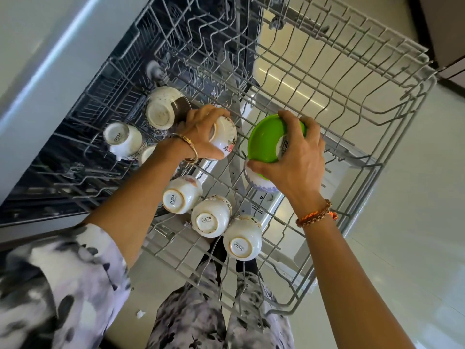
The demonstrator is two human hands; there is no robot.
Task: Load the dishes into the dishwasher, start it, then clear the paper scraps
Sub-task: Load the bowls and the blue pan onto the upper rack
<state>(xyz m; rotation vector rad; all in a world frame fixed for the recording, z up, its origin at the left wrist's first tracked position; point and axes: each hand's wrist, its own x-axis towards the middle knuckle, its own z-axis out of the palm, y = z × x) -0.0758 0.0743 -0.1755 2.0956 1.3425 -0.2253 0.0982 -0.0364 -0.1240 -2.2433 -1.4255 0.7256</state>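
Head view: the pulled-out upper rack [327, 79] of the dishwasher fills the middle of the frame, its wire floor running from the upper left toward the lower right. The left hand [201, 132], at centre frame, has its fingers closed around a white flowered cup [225, 138]; the cup lies tilted on its side, its long axis pointing toward the upper left, just above the rack wires. The left forearm reaches in from the lower left, a gold bangle [191, 149] at the wrist. Right of centre, the right hand [294, 157] grasps a green bowl [266, 139] tipped on edge, its hollow facing left, with a white bowl [261, 182] held under it by the thumb. Three white cups [211, 220] stand upside down in a diagonal row at lower centre. A paper scrap [140, 314] lies on the floor, lower left.
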